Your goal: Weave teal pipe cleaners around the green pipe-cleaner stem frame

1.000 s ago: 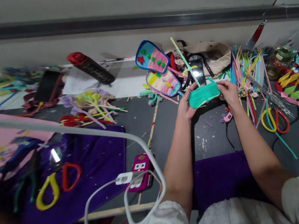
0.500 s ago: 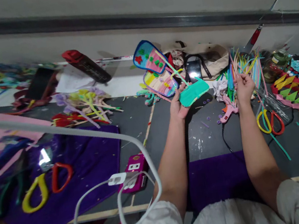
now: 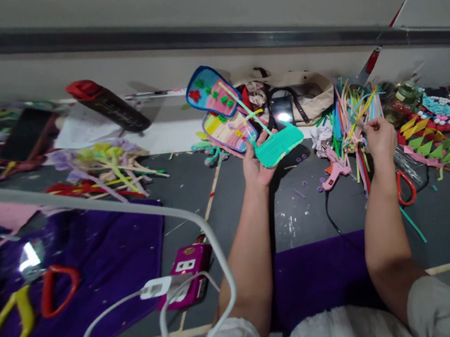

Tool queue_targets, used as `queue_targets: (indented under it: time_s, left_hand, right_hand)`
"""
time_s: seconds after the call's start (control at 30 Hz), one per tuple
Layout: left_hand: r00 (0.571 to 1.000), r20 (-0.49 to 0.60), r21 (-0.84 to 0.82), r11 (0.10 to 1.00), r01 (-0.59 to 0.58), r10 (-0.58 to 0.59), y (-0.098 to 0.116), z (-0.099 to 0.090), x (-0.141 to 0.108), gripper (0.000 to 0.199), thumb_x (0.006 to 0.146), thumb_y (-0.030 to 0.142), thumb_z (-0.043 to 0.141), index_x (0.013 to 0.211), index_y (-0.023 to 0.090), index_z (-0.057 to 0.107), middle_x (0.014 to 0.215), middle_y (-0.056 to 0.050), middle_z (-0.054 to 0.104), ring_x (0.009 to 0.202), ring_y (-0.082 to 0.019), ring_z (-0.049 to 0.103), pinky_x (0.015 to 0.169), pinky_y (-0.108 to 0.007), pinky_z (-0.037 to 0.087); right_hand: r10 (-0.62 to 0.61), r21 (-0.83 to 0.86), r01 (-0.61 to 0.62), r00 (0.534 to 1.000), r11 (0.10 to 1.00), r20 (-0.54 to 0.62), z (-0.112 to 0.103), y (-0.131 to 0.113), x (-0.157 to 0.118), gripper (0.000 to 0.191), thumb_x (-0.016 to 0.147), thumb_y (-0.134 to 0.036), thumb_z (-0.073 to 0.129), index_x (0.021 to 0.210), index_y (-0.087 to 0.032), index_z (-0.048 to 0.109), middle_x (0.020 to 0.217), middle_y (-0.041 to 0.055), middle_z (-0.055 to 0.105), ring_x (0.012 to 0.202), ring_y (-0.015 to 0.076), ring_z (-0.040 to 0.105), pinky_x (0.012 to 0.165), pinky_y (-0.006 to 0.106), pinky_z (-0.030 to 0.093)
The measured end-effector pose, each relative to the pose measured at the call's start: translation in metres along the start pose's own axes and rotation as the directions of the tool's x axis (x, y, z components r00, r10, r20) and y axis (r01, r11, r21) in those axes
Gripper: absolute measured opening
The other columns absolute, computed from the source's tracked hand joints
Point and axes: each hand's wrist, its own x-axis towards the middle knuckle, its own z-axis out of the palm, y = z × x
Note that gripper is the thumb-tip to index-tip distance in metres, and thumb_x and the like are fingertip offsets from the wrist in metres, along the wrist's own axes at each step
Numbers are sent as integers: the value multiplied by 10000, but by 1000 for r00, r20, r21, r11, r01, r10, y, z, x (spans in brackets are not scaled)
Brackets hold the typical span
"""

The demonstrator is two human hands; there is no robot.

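Note:
On my left hand [image 3: 254, 168] rests a flat teal craft piece [image 3: 279, 146], seemingly made of fuzzy strips laid side by side, with a pointed tip at its upper right. The thumb grips its left edge. A pale green pipe cleaner [image 3: 242, 105] slants up and left from behind it. My right hand [image 3: 381, 136] is closed in a pinch at the right side of a bundle of coloured pipe cleaners [image 3: 347, 113]; what lies between the fingertips is too small to make out. Left of that hand lies a pink glue gun [image 3: 334, 170], beside crumpled white paper [image 3: 322, 138].
Red-handled scissors [image 3: 406, 187] lie partly behind my right forearm. A glass jar [image 3: 405, 98] and decorated craft pieces [image 3: 432, 142] stand right. Left are a purple power strip [image 3: 189, 266] with a white cable, a purple cloth [image 3: 108, 268], large scissors [image 3: 32, 304] and a dark bottle [image 3: 111, 107].
The view has swung slightly right. My right hand has shifted right and lower beside the pipe cleaner bundle, still pinched. My left hand keeps hold of the teal piece.

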Motion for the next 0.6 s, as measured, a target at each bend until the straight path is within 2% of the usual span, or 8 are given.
queue_targets:
  time_s: [0.1,0.17,0.27,0.33,0.4,0.47,0.6]
  left_hand:
    - [1000,14,-17,1000,11,-11,0,-1,0,572,997,587,371,1313,194,639,1408,-150,627,1328,-315,577,1029,-511,528]
    - [1000,16,-20,999,26,-26,-1,-2,1,587,998,596,353,1329,198,630,1421,-143,619,1340,-314,568,1031,-507,527]
    - [999,19,-17,999,51,-51,-2,-3,1,612,1010,591,307,1394,200,580,1430,-143,612,1354,-313,554,1041,-530,513]
    - [998,28,-24,998,63,-62,-1,-3,1,619,1022,575,280,1437,193,537,1433,-144,609,1362,-307,546,1057,-541,497]
    - [997,33,-37,997,65,-64,-1,-2,0,626,1026,568,271,1450,181,520,1431,-146,611,1361,-301,548,1070,-531,488]
    - [998,29,-46,997,61,-60,0,0,-1,635,1027,571,272,1441,164,529,1422,-152,618,1354,-297,555,1078,-509,487]
    - [998,24,-39,998,57,-56,-1,1,-1,632,1025,573,280,1425,163,546,1412,-155,625,1350,-294,559,1090,-492,477]
  right_hand:
    - [38,-87,-39,999,995,-10,-6,1,0,124,812,-276,608,813,-217,717,823,70,722,741,220,596,721,335,423]
    - [35,-96,-32,999,995,25,-5,4,1,138,809,-279,608,810,-216,730,820,68,727,736,219,603,706,330,418]
    - [-38,-58,50,981,997,189,2,6,2,160,798,-274,608,819,-212,753,807,50,735,727,204,616,687,313,418]
    - [-112,-45,132,942,990,317,10,8,2,171,784,-255,616,840,-210,770,828,41,745,745,193,627,699,303,428]
    - [-173,-63,214,903,975,394,17,10,2,199,771,-224,620,880,-215,786,872,43,754,789,190,637,735,303,446]
    - [-197,-115,267,886,957,420,23,14,2,237,775,-189,610,918,-219,797,890,58,752,837,199,641,780,318,462]
    - [-232,-220,336,890,916,392,29,21,0,293,807,-134,554,930,-220,806,916,100,699,964,241,615,882,375,467]
